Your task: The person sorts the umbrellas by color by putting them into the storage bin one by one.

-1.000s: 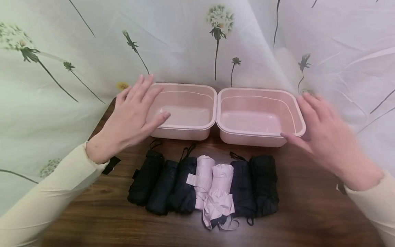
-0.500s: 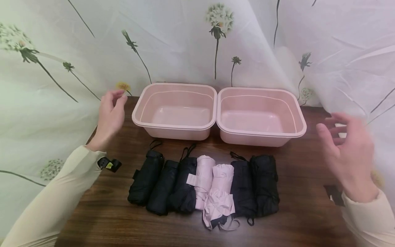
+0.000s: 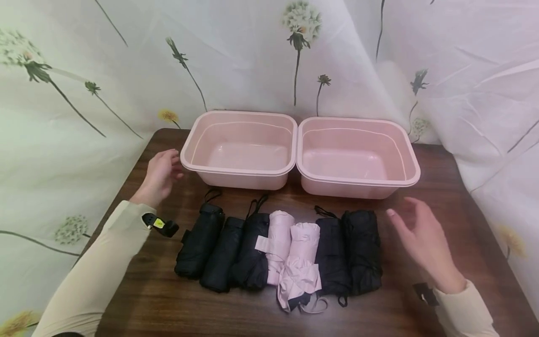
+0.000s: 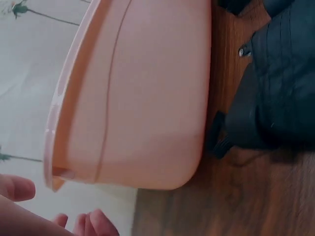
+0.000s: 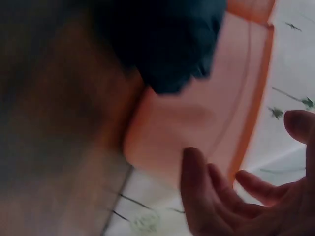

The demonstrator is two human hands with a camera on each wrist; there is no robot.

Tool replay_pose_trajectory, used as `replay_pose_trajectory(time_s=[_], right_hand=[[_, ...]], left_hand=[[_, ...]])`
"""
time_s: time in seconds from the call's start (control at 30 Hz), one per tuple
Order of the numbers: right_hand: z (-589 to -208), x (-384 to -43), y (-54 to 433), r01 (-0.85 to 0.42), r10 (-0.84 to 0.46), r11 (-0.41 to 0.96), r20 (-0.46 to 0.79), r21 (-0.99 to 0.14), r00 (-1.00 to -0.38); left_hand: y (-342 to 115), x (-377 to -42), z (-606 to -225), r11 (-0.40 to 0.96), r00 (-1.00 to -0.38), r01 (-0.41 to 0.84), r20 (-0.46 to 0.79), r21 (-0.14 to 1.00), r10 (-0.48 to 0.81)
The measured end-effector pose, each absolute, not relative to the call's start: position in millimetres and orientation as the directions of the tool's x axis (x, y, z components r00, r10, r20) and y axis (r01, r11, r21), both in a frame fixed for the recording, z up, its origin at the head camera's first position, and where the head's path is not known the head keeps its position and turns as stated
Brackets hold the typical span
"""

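Observation:
My left hand (image 3: 159, 175) hovers beside the left end of the left pink plastic basin (image 3: 242, 181), fingers loosely bent and holding nothing. To the right of the row of folded umbrellas, my right hand (image 3: 426, 238) is spread with thumb and fingers apart, nearest to the rightmost black umbrella (image 3: 362, 252). Several folded black umbrellas lie side by side, with a pale pink umbrella (image 3: 280, 234) and a second, loosely wrapped pink one (image 3: 302, 262) among them. In the right wrist view, the dark umbrella end (image 5: 167, 49) is blurred. Both basins have nothing inside.
The right pink basin (image 3: 353, 189) touches the left one at the back of the dark wooden table (image 3: 168, 299). Behind them hangs a white dandelion-print cloth (image 3: 252, 56). Wrist straps end in small black pieces (image 3: 168, 228) near the sleeves.
Both hands were over the basins' outer ends, then drew outward. Since then, the left has lowered beside its basin, and the right has come down and inward. Basins and umbrellas stay put.

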State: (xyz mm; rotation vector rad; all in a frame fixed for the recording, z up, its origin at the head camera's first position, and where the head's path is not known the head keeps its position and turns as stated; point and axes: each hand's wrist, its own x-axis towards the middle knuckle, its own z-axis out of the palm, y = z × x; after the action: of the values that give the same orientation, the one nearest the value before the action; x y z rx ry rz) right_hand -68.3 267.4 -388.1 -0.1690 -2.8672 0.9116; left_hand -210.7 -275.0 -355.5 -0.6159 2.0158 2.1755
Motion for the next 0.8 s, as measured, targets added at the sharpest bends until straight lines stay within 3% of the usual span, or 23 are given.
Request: replay_pose_trajectory(time_s=[0.17, 0.3, 0.57, 0.8], right_hand=[[-404.3, -61.9, 259.3, 0.164, 0.091, 0.822, -0.159, -0.545, -0.983], [-415.2, -55.8, 251.4, 0.199, 0.064, 0.846, -0.277, -0.494, -0.959], [-424.3, -45.4, 233.7, 0.185, 0.038, 0.861, -0.304, -0.474, -0.952], [-422.7, -43.9, 225.0, 0.179, 0.033, 0.871, -0.309, -0.457, -0.951]], left_hand=[[-278.4, -209.8, -357.7, -0.389, -0.882, -0.428, -0.471, 0.816, -0.019], [-279.6, -213.0, -359.1, -0.466, -0.873, -0.452, -0.485, 0.760, 0.057], [-287.9, -215.8, -361.9, -0.591, -0.867, -0.463, -0.476, 0.661, 0.148], [-292.2, -212.1, -362.8, -0.611, -0.879, -0.451, -0.444, 0.651, 0.175]])
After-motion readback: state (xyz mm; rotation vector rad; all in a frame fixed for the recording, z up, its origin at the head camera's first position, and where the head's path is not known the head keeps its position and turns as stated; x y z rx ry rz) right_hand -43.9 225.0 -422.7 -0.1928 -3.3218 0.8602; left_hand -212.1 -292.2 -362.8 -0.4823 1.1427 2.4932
